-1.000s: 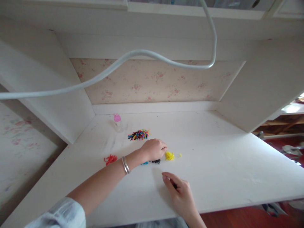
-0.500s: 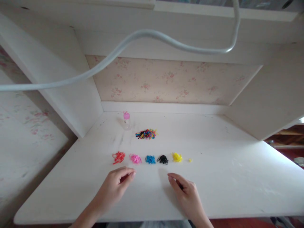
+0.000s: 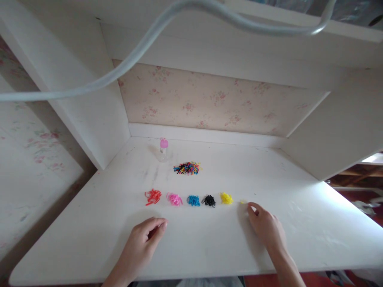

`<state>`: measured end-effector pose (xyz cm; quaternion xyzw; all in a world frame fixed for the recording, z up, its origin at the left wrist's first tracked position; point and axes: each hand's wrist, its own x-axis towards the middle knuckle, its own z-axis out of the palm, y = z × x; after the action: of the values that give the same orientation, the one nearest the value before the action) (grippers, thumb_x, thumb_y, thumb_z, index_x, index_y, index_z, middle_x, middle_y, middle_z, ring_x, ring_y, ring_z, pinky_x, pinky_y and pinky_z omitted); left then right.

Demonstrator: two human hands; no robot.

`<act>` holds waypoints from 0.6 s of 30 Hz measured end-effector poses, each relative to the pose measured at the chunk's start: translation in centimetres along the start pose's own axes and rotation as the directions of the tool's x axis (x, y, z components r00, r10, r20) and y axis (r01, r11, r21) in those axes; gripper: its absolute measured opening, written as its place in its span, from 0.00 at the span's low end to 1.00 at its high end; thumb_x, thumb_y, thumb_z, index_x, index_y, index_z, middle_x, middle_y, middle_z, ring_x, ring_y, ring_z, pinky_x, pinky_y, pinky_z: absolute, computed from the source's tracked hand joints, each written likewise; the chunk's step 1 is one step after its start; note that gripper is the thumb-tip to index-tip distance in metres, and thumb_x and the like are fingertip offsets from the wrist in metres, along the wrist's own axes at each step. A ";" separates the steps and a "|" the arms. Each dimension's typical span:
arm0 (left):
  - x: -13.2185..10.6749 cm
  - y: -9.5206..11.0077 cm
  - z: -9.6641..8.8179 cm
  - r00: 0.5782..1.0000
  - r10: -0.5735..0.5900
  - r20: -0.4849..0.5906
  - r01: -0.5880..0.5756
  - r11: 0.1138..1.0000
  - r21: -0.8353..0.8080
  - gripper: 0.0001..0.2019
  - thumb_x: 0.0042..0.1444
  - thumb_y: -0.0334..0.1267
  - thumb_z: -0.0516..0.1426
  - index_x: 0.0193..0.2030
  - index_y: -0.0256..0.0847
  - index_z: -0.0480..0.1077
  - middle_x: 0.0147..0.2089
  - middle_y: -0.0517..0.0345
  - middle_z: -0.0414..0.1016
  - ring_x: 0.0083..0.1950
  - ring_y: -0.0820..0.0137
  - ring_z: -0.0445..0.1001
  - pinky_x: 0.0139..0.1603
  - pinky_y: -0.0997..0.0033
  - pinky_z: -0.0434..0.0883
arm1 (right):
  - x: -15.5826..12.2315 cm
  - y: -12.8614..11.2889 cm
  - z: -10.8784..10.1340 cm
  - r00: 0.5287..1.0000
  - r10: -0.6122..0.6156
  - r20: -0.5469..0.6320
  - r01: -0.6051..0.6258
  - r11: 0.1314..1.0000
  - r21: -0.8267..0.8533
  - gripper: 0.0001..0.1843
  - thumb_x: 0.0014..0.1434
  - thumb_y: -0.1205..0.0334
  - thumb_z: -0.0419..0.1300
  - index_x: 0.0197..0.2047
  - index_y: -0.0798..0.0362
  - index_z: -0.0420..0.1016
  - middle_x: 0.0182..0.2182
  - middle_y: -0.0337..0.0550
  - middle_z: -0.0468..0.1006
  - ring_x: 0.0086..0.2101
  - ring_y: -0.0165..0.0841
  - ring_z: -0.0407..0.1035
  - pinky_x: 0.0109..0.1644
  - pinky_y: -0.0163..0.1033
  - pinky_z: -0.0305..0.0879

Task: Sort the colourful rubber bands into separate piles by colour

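My left hand point(image 3: 147, 241) hovers over the near part of the table below the red and pink piles, thumb and index finger pinched together; anything between them is hidden. My right hand point(image 3: 266, 223) is at the right end of the row, also pinched, its fingertips just beside a small yellow piece point(image 3: 243, 202). Small rubber bands lie sorted in a row: a red pile point(image 3: 153, 196), a pink pile point(image 3: 174, 199), a blue pile point(image 3: 194, 200), a black pile point(image 3: 209, 200) and a yellow pile point(image 3: 226, 198). Behind them is a mixed-colour pile of bands point(image 3: 187, 168).
A small clear bottle with a pink cap point(image 3: 163, 150) stands at the back left of the white table point(image 3: 197, 247). White side panels and an overhead shelf enclose the back. A thick white cable point(image 3: 134, 56) hangs across the upper view.
My right hand has moved right, from below the black pile to the small yellow piece. My left hand stays pinched near its earlier place. The camera view has tilted and shifted slightly.
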<state>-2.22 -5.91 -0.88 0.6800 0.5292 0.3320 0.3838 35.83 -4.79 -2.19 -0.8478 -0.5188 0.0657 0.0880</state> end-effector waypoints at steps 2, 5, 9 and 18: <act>0.0 0.1 0.0 1.000 -0.002 -0.003 0.002 1.000 -0.009 0.13 0.60 0.43 0.51 0.42 0.43 0.75 0.33 0.60 0.76 0.33 0.72 0.73 0.35 0.79 0.70 | 0.9 -0.2 0.4 0.999 -0.042 0.025 0.042 0.999 0.018 0.22 0.60 0.50 0.45 0.48 0.43 0.75 0.30 0.41 0.80 0.30 0.36 0.73 0.30 0.35 0.58; -0.1 0.3 -0.1 1.000 -0.008 0.005 0.008 1.000 -0.022 0.13 0.60 0.43 0.51 0.41 0.43 0.75 0.33 0.60 0.76 0.33 0.72 0.72 0.35 0.79 0.69 | 1.6 -1.2 0.9 0.992 -0.110 0.053 0.107 0.992 0.063 0.22 0.60 0.49 0.45 0.47 0.43 0.75 0.29 0.40 0.80 0.31 0.36 0.73 0.31 0.34 0.58; -0.2 0.5 -0.2 0.999 -0.020 0.028 0.021 0.999 -0.029 0.13 0.61 0.44 0.50 0.41 0.44 0.74 0.32 0.61 0.74 0.33 0.73 0.71 0.35 0.78 0.68 | 2.0 -2.5 1.2 0.986 -0.153 0.061 0.146 0.984 0.100 0.21 0.60 0.48 0.45 0.45 0.42 0.76 0.28 0.38 0.80 0.30 0.34 0.73 0.31 0.34 0.58; -0.2 0.4 -0.1 1.000 -0.010 0.022 0.010 1.000 -0.023 0.14 0.61 0.45 0.49 0.40 0.43 0.74 0.33 0.59 0.75 0.33 0.72 0.71 0.36 0.77 0.67 | 3.9 -2.8 0.2 0.978 -0.206 0.010 0.204 0.973 0.105 0.20 0.59 0.50 0.46 0.39 0.45 0.78 0.27 0.40 0.79 0.31 0.35 0.73 0.31 0.33 0.58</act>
<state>-2.13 -6.11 -0.50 0.6765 0.5243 0.3287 0.3992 35.13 -0.02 -1.85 -0.7833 -0.6003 0.0918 0.1329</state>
